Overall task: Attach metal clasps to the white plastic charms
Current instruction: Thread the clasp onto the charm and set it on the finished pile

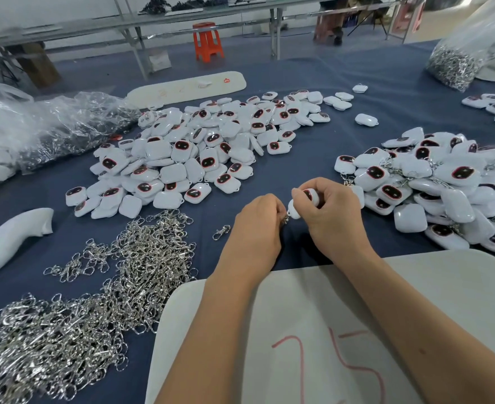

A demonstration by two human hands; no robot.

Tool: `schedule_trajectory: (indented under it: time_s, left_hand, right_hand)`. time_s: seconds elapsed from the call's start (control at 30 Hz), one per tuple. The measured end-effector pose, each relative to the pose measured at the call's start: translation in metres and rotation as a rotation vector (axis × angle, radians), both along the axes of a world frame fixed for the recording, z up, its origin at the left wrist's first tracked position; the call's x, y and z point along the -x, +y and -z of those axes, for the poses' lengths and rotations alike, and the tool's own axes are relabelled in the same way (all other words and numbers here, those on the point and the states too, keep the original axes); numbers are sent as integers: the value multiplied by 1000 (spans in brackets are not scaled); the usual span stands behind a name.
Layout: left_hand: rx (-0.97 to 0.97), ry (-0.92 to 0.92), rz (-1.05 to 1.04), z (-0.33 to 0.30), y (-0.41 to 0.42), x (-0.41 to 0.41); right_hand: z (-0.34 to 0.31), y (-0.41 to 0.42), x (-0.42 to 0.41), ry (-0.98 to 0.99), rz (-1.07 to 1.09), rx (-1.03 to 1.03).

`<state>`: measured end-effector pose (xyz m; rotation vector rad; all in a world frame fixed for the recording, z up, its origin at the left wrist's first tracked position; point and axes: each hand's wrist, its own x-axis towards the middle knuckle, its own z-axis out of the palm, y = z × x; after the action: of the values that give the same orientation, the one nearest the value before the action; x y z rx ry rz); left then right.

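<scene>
My right hand (332, 214) grips a white plastic charm (310, 198) with a dark red-rimmed face, held just above the blue cloth. My left hand (258, 225) pinches a small metal clasp (286, 218) against the charm's lower corner. Most of the clasp is hidden by my fingers. A large pile of loose charms (199, 153) lies behind my hands. To the right sits another charm pile (433, 185) with clasps and chains among the pieces. A heap of silver clasps (94, 287) spreads over the near left, and one single clasp (221, 231) lies apart from it.
A white board (415, 301) marked with red numbers lies under my forearms. Clear bags (50, 126) of clasps sit at the left, another bag of clasps (456, 62) at the far right. A white moulded part (10, 237) rests at the left edge. An orange stool (208, 40) stands beyond the table.
</scene>
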<state>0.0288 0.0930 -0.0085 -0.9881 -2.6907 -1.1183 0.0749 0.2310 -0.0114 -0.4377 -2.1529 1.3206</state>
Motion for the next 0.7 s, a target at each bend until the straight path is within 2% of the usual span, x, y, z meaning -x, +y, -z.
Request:
schedule_trajectory:
  time_s: [0.23, 0.33, 0.4, 0.57, 0.7]
  left_hand:
    - [180, 35, -75, 0, 9, -4]
    - [185, 39, -118, -1, 12, -7]
    - [124, 42, -107, -2, 12, -8]
    - [-186, -70, -50, -3, 12, -8]
    - [-334, -42, -19, -1, 10, -6]
  right_hand:
    - [-2, -3, -2, -7, 0, -73]
    - [-1, -4, -3, 10, -4, -92]
    - [0, -2, -2, 16, -3, -10]
    - [0, 4, 0, 42, 14, 209]
    - [-2, 5, 1, 59, -4, 353]
